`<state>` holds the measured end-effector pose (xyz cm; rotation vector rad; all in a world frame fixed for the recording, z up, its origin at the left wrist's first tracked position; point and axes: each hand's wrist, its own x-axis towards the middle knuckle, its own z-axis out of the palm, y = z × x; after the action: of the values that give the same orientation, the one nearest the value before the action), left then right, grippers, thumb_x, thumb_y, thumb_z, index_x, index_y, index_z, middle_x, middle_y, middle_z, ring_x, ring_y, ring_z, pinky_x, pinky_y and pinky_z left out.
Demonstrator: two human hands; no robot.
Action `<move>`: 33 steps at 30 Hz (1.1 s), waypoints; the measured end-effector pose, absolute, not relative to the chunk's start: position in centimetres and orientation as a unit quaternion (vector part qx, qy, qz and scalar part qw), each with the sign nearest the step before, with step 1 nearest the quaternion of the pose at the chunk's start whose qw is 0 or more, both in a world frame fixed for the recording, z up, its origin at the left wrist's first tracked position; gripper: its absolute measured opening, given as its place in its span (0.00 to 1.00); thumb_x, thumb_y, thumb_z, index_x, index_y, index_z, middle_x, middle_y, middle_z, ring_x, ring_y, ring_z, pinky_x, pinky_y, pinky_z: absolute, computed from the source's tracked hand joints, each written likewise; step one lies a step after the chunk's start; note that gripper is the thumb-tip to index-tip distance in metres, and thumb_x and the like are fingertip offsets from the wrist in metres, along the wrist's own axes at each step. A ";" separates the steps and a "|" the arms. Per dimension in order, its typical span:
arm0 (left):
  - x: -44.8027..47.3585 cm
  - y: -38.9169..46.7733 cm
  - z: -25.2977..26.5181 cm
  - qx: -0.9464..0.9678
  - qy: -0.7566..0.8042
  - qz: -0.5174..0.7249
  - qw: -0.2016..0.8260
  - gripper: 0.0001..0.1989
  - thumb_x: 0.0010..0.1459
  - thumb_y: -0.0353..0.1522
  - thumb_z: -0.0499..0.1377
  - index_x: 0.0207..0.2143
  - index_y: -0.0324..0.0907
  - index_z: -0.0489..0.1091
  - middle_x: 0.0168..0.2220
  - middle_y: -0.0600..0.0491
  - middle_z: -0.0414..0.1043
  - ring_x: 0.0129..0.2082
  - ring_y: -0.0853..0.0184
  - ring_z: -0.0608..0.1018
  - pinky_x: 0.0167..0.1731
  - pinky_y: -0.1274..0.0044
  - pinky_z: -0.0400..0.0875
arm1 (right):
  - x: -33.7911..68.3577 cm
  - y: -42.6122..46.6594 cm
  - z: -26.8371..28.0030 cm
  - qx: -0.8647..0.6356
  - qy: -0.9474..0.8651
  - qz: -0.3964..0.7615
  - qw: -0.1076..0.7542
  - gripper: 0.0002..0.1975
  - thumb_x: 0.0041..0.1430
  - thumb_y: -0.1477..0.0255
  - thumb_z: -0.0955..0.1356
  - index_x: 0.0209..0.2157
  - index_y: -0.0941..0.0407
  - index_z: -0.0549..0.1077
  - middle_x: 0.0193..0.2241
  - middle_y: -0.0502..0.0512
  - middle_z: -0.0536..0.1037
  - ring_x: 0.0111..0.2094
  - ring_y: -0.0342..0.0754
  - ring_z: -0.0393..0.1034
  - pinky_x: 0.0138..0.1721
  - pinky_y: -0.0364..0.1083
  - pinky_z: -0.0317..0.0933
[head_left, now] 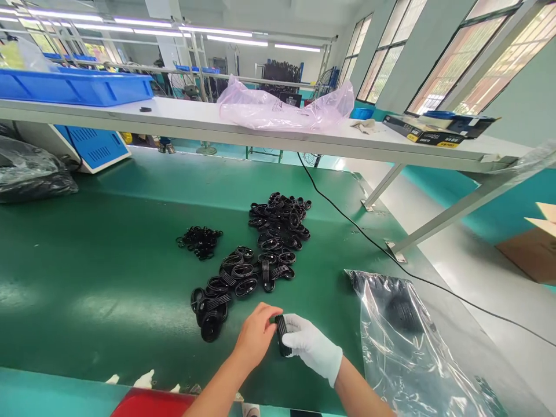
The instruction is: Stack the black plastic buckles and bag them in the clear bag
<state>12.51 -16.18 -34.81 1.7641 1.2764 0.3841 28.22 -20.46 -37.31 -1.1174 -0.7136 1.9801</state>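
Note:
Between my two hands is a black ribbed oval part [283, 336], held on its edge above the green table. My right hand [310, 347], in a white glove, is closed around its right side. My bare left hand [255, 335] has its fingers bent, with index finger and thumb pinched at the part's upper left edge. Whether a smaller piece sits between those fingertips is hidden. Just beyond the hands lies a long pile of similar black oval parts [243, 272]. To its left is a small heap of thin black rings [200, 241].
A clear plastic bag [403, 341] with black parts lies at right. A black cable [347, 217] crosses the table [108, 255]. The overhead shelf [186, 119] bears a blue tray [73, 87] and pink plastic film [286, 107]. Something red [150, 403] is at the front edge.

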 end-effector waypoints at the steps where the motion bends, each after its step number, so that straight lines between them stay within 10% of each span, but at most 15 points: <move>1: 13.0 -16.1 -34.9 0.721 0.501 0.160 0.452 0.21 0.47 0.22 0.47 0.40 0.47 0.69 0.37 0.56 0.69 0.31 0.72 0.71 0.34 0.80 0.65 | 28.3 -20.5 -37.0 -0.425 -0.275 0.778 0.372 0.27 0.36 0.66 0.73 0.41 0.58 0.67 0.35 0.53 0.70 0.33 0.44 0.66 0.27 0.41 0.59; 16: 11.1 -14.0 -34.6 0.731 0.543 0.090 0.402 0.15 0.49 0.26 0.49 0.39 0.45 0.69 0.37 0.54 0.68 0.34 0.71 0.71 0.36 0.79 0.65 | 30.6 -21.4 -37.2 -0.470 -0.182 0.748 0.431 0.25 0.34 0.66 0.74 0.38 0.57 0.68 0.33 0.53 0.70 0.35 0.46 0.67 0.36 0.47 0.61; 25: 10.1 -16.5 -35.7 0.808 0.502 -0.122 0.284 0.39 0.37 0.17 0.53 0.53 0.54 0.60 0.54 0.50 0.59 0.52 0.55 0.64 0.48 0.66 0.60 | 28.7 -20.7 -40.9 -0.652 -0.247 0.639 0.324 0.24 0.33 0.68 0.69 0.39 0.57 0.69 0.32 0.55 0.73 0.27 0.46 0.67 0.22 0.42 0.55; 33: 13.7 -17.2 -37.5 0.715 0.543 0.021 0.439 0.37 0.39 0.32 0.62 0.54 0.48 0.56 0.50 0.52 0.62 0.43 0.64 0.72 0.43 0.76 0.65 | 29.0 -20.1 -42.1 -0.684 -0.265 0.602 0.314 0.32 0.37 0.72 0.66 0.49 0.58 0.63 0.36 0.55 0.72 0.21 0.40 0.63 0.19 0.41 0.56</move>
<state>13.66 -17.18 -37.50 1.7772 1.3499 0.0531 29.03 -20.08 -42.09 -1.8041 -0.6989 1.5869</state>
